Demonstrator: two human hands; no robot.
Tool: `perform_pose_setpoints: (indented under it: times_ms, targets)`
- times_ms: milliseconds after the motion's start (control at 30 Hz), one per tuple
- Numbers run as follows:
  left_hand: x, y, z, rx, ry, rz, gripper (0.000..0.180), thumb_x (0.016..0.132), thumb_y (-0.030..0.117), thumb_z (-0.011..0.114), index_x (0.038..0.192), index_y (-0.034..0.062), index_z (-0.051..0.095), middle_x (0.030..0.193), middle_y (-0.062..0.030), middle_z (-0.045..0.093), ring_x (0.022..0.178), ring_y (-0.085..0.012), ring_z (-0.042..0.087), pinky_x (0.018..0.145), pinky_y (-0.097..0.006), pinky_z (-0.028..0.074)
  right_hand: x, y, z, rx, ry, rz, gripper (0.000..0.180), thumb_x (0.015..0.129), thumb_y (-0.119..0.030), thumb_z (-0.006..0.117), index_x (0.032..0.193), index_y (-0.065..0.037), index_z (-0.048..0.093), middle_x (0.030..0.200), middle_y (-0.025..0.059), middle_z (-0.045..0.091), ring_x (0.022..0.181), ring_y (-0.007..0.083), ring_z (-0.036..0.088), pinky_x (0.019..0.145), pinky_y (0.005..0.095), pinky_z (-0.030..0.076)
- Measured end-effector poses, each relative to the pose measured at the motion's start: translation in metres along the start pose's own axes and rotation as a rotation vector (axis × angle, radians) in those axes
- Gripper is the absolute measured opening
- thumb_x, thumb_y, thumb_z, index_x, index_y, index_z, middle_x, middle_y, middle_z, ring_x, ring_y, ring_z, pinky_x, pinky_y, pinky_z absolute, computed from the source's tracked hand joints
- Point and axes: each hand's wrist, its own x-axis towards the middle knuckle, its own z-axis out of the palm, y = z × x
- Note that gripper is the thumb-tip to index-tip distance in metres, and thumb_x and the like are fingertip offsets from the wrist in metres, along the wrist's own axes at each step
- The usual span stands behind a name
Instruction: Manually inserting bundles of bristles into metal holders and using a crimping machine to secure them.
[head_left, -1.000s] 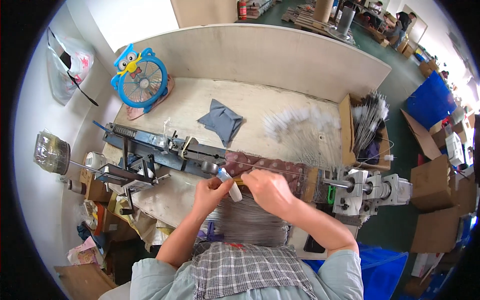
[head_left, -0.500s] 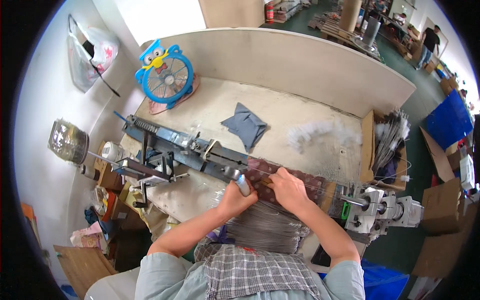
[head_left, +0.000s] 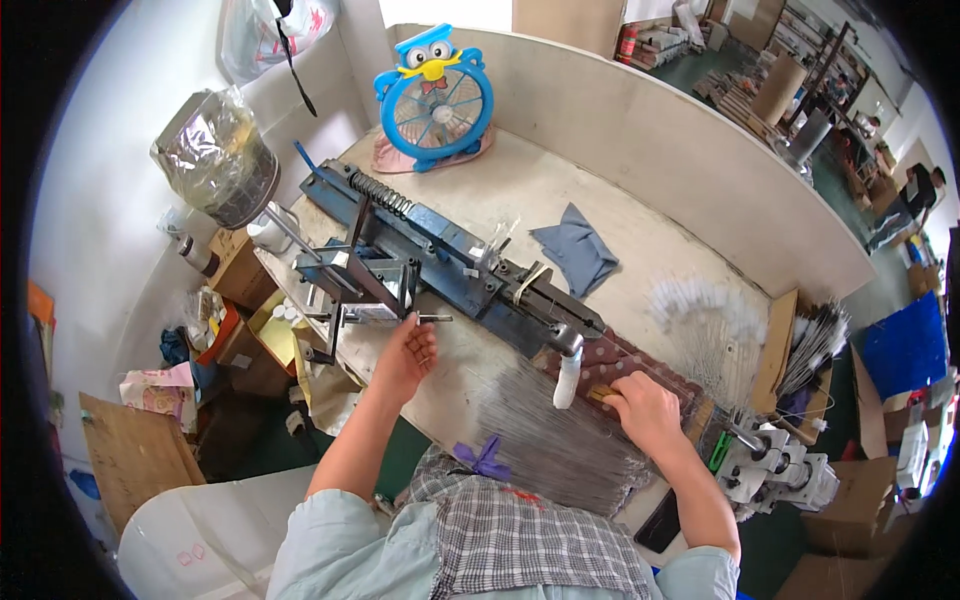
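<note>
Leaving the white handle [head_left: 567,383] unheld: left hand [head_left: 404,360], half-curled, now at a metal rod [head_left: 437,318], grip unclear; right hand [head_left: 648,408], fingers closed, still pinching a yellowish piece [head_left: 602,391].

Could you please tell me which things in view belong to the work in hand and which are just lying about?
Likely part of the work:
yellowish piece at the right hand
metal rod beside the left hand
blue metal bench device
thin metal wires

Probably just lying about:
blue fan
grey cloth

Blue bird-faced fan [head_left: 443,113] on pink cloth [head_left: 390,156]
</note>
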Motion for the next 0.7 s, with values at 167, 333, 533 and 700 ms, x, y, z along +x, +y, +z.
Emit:
perform_pose_setpoints:
  times_ms: [167,333,533,700]
  targets:
    - [0.007,-0.009,-0.002,-0.068,0.079,0.095,0.018,0.086,0.028,0.062,0.088,0.0099,0.061,0.072,0.0033,0.059,0.064,-0.0087,0.055,0.06,-0.023,0.045,-0.007,-0.014,-0.024,0.068,-0.022,-0.024,0.015,0.074,-0.017,0.069,0.083,-0.007,0.063,0.076,0.008,0.056,0.068,0.0278,0.061,0.058,0.0368,0.049]
    - [0.01,-0.028,0.019,-0.129,0.194,0.204,0.011,0.084,0.018,0.061,0.082,0.0079,0.06,0.066,0.001,0.056,0.06,-0.01,0.052,0.058,-0.023,0.043,-0.009,-0.01,-0.059,0.181,0.093,-0.005,0.015,0.075,-0.014,0.069,0.087,-0.007,0.065,0.078,0.0091,0.059,0.071,0.0282,0.06,0.062,0.0364,0.048]
    - [-0.066,-0.094,0.143,0.319,-0.405,0.17,0.016,0.087,0.013,0.059,0.085,-0.0016,0.064,0.07,-0.0062,0.062,0.061,-0.0112,0.055,0.059,-0.024,0.044,-0.004,0.021,-0.064,0.255,0.3,0.131,0.015,0.076,-0.008,0.066,0.091,-0.005,0.066,0.08,0.0117,0.063,0.075,0.0308,0.06,0.067,0.036,0.048]
    - [-0.047,-0.132,0.192,0.358,-0.545,0.163,0.016,0.091,0.015,0.057,0.089,-0.0003,0.062,0.078,-0.0073,0.062,0.065,-0.0104,0.054,0.059,-0.023,0.043,-0.013,0.029,-0.07,0.65,0.138,0.308,0.018,0.08,-0.01,0.066,0.096,-0.002,0.066,0.079,0.0111,0.064,0.071,0.022,0.059,0.064,0.0309,0.046]
